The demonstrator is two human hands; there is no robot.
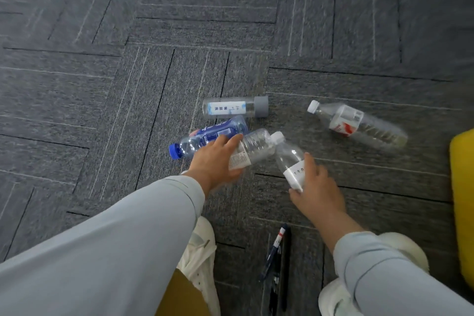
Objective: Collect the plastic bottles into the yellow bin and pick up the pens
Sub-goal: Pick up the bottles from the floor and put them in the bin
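Several plastic bottles lie on the dark carpet. My left hand (214, 161) is wrapped around a clear ribbed bottle (252, 147) with a white label. My right hand (316, 190) grips a small clear bottle with a white cap (287, 155) by its labelled base. A blue-capped, blue-labelled bottle (207, 136) lies just beyond my left hand. A grey-capped clear bottle (234, 108) rests farther back. To the right lies a white-capped bottle with a red label (356, 124). The yellow bin (463, 187) shows at the right edge. Several pens (277, 256) lie between my shoes.
Grey carpet tiles (102, 84) cover the floor all around. My white shoes (202, 259) stand at the bottom, one on each side of the pens. Light blue sleeves cover both forearms.
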